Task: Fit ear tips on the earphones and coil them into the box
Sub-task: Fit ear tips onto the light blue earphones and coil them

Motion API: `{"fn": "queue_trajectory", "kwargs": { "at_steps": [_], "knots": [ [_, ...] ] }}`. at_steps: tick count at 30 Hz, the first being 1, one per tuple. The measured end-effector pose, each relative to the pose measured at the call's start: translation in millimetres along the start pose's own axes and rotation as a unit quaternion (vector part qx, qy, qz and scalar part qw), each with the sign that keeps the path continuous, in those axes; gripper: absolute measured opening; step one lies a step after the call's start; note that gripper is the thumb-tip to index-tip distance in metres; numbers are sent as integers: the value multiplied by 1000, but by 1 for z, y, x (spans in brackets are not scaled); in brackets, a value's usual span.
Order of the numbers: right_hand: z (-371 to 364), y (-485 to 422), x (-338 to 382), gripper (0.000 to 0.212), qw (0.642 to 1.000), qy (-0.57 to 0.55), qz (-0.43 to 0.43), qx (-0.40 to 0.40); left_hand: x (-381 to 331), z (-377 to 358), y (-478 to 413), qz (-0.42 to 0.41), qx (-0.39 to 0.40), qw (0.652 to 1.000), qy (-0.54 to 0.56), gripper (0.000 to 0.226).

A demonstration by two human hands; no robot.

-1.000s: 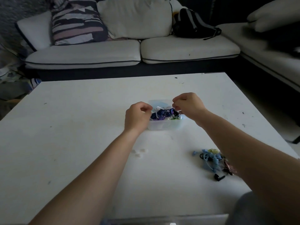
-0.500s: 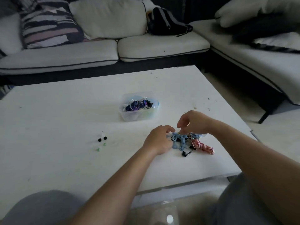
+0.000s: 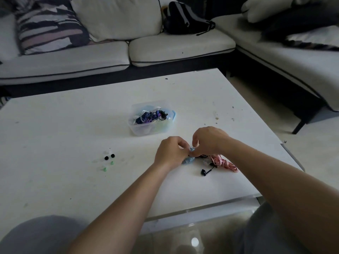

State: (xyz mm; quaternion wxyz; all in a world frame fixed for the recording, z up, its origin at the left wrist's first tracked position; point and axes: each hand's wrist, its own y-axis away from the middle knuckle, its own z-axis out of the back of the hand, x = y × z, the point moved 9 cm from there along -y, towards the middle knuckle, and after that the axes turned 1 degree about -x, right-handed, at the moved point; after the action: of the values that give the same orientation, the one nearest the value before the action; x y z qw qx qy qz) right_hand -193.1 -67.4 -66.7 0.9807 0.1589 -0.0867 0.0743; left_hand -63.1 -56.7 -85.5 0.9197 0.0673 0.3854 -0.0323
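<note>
The left hand and the right hand meet fingertip to fingertip. Both have their fingers curled and pinch the blue earphones, a bundle lying on the surface toward its right edge and closer to the front edge than the back.

This looks like the sorting-out step, freeing one set from the heap so its buds can take tips. Whether any tip is already fitted is too small to tell. Next, I judge, a bud must be teased clear and a tip fetched from the loose ear tips, black, green and clear, scattered well to the left of the hands.

Just beside the blue bundle, on its right, lie a red-and-white cord and a black piece, either bud or plug. Either could drag along if tangled with it.

The box, clear plastic, sits near the middle of the surface beyond the hands. It already holds purple earphones, so room may be tight. A sofa stands past the back edge.
</note>
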Motion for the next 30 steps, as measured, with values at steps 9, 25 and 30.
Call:
{"fn": "queue_trajectory", "kwargs": {
  "at_steps": [9,25,30],
  "knots": [
    [28,-5,20,16,942,-332,16,-32,2,53,-1,37,-3,975,221,3],
    [19,-16,120,32,691,-718,43,70,49,132,16,108,0,892,438,21],
    [14,-17,144,47,653,-747,48,119,56,164,11,75,-49,948,304,24]
  ]
}}
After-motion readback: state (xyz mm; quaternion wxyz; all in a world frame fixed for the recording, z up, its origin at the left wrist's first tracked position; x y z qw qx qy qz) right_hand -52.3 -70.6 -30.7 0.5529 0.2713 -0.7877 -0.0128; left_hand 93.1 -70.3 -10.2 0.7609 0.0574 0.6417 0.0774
